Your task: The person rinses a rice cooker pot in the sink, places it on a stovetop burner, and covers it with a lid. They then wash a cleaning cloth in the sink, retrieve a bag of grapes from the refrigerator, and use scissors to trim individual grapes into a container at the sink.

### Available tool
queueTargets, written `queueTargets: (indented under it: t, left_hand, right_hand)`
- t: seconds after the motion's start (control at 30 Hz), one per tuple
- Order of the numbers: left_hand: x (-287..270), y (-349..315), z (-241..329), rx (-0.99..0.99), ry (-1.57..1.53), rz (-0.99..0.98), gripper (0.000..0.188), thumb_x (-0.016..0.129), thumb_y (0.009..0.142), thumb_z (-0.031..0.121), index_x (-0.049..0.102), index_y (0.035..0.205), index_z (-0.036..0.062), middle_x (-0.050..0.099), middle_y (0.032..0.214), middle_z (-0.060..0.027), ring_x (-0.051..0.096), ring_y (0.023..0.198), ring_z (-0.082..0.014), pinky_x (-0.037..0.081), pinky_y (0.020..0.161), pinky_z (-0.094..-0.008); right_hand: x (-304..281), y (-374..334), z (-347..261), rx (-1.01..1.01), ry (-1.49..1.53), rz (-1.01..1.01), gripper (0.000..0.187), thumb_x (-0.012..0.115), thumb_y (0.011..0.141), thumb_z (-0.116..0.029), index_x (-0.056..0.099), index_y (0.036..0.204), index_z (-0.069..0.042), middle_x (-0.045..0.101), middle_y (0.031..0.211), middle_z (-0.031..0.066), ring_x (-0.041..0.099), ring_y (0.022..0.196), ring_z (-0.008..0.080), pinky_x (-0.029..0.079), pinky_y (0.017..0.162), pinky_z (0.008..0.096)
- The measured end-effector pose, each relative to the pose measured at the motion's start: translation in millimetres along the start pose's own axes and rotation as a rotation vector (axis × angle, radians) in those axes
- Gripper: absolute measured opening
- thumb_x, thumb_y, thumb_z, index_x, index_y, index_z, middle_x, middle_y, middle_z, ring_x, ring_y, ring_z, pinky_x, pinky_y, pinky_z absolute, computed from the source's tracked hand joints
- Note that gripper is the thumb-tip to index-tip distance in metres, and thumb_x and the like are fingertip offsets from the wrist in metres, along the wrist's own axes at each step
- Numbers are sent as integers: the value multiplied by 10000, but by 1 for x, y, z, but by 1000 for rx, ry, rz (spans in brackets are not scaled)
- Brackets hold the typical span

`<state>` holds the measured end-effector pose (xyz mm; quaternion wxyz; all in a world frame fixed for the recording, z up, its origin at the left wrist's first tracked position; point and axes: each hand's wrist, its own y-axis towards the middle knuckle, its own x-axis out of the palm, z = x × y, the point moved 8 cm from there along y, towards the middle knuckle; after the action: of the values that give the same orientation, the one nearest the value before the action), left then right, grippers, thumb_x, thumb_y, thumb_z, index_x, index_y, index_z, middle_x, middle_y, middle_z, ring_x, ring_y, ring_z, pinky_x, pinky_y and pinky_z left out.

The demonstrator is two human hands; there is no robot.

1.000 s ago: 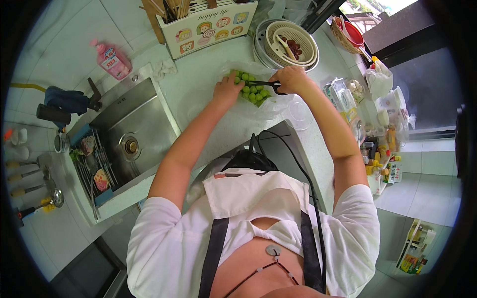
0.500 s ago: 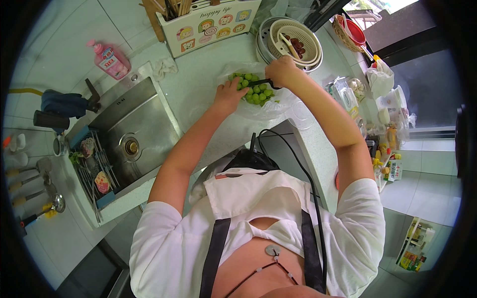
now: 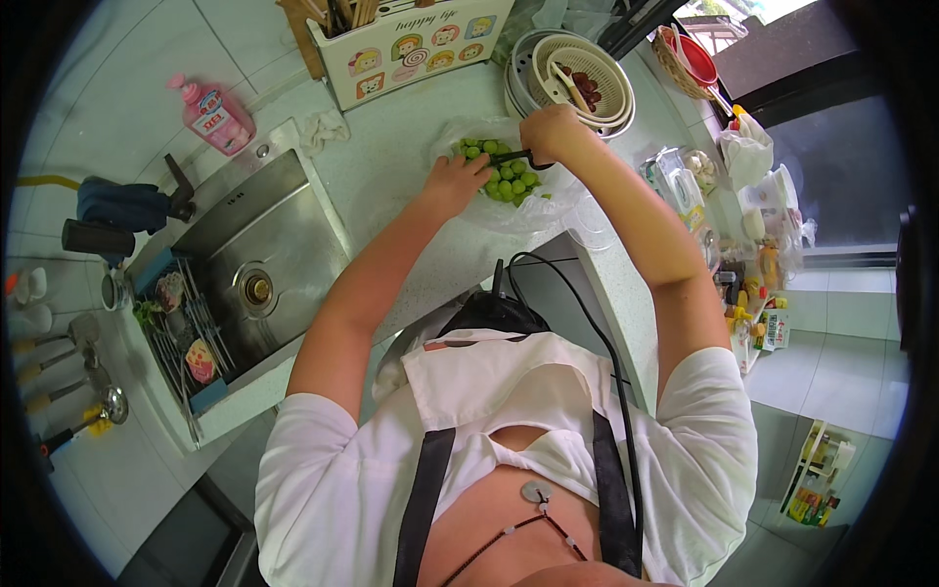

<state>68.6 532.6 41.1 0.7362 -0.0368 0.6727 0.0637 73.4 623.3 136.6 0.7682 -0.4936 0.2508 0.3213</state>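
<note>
A bunch of green grapes lies on a crumpled clear plastic bag on the pale countertop. My right hand is closed round the handles of black scissors, whose blades reach left over the grapes. At the left side of the bunch, my left hand has its fingers bent onto the grapes, its fingertips partly hidden. Just beyond my right hand stands a cream colander, holding dark red grapes and a light-handled tool that I cannot make out fully.
To the left is a steel sink with a dish rack. A pink soap bottle and a crumpled cloth are behind it. A white utensil holder stands at the back. Clear packages line the right side.
The scissors have shifted slightly left and up over the grapes. My left hand stays at the bunch with its fingers moved a little; the view has shifted slightly.
</note>
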Motion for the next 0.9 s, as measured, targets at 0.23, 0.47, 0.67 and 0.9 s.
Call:
queueTargets:
  t: [0.23, 0.47, 0.67, 0.9]
  left_hand:
    - [3, -4, -1, 32, -24, 29, 486, 496, 739, 16, 447, 1197, 172, 324, 1325, -47, 456, 1022, -248, 384, 792, -387]
    - [7, -8, -3, 36, 10, 21, 534, 492, 724, -1, 419, 1223, 174, 305, 1333, -75, 452, 1028, -256, 376, 824, -398]
    - [7, -8, -3, 33, 3, -4, 562, 486, 726, -4, 391, 1249, 179, 282, 1347, -72, 448, 1033, -258, 371, 842, -404]
    - [10, -9, -3, 32, -4, 8, 566, 490, 729, -4, 387, 1253, 184, 276, 1351, -67, 445, 1036, -251, 376, 841, -407]
  right_hand:
    - [3, 1, -3, 2, 7, 21, 225, 607, 634, -164, 653, 839, -85, 629, 870, 90, 603, 847, 243, 477, 680, 337]
    - [1, 5, -6, 13, -16, -37, 292, 639, 652, -187, 639, 923, -79, 618, 956, 69, 594, 890, 218, 459, 700, 333]
    - [1, 13, -10, -3, -62, -44, 303, 658, 654, -211, 642, 931, -89, 621, 953, 66, 598, 880, 217, 456, 700, 337]
    - [-11, 2, -18, -27, -119, 121, 178, 623, 645, -105, 660, 815, -66, 639, 838, 83, 616, 816, 236, 471, 658, 315]
